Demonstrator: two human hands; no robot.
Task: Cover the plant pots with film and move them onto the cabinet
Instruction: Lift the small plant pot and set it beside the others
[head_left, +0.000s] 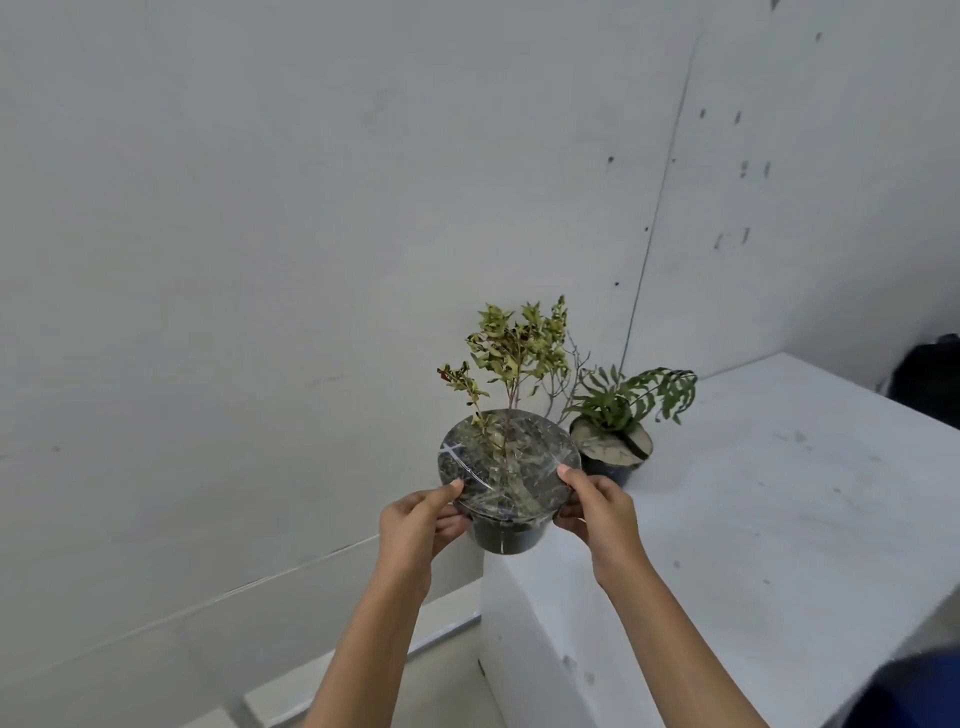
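Observation:
I hold a black plant pot (506, 538) in the air with both hands, over the near left corner of the white cabinet (769, 519). Clear film (506, 462) is stretched over its rim, and a thin plant with yellow-green leaves (511, 348) sticks up through it. My left hand (415, 525) grips the pot's left side, thumb on the film's edge. My right hand (597, 512) grips the right side the same way. A second black pot (613, 449) with a green fern, its top also under film, stands on the cabinet by the wall.
Grey walls meet in a corner behind the fern pot. A dark object (930, 382) sits at the cabinet's far right edge. Left of the cabinet a light floor and a low ledge (363, 670) lie below my arms. Something blue (914, 691) shows at the bottom right.

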